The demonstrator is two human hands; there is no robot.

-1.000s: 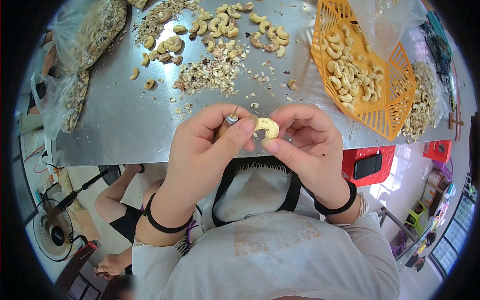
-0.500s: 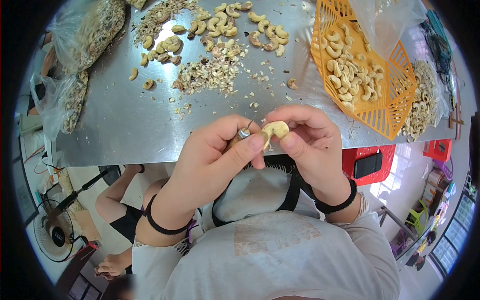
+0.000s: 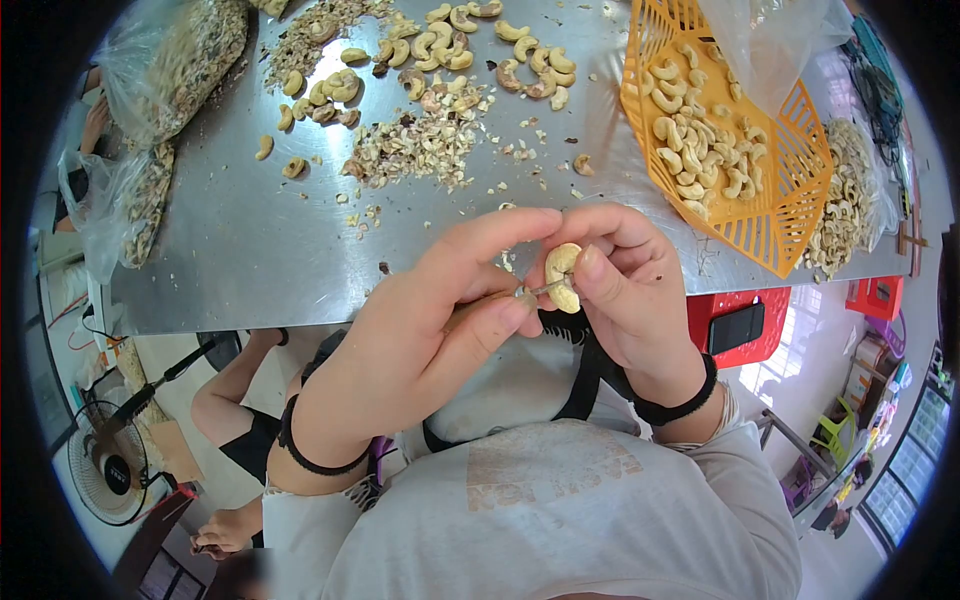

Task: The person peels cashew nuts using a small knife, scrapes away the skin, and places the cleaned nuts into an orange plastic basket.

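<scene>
While your right hand (image 3: pixel 635 305) pinches a curved cream cashew (image 3: pixel 563 294), your left hand (image 3: pixel 430 315) grips a slim metal pick (image 3: pixel 546 288). Tip's touching the cashew.

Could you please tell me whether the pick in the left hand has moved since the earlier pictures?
Yes, the pick in the left hand has moved rightward, closer to the orange basket and to the near edge of the table.

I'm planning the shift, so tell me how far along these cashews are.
Apparently done: pale cashews in the orange basket. In hand: the left hand works a thin-tipped tool at a cashew in the right hand. Probably left: loose cashews beside flakes, some brown-patched.
</scene>
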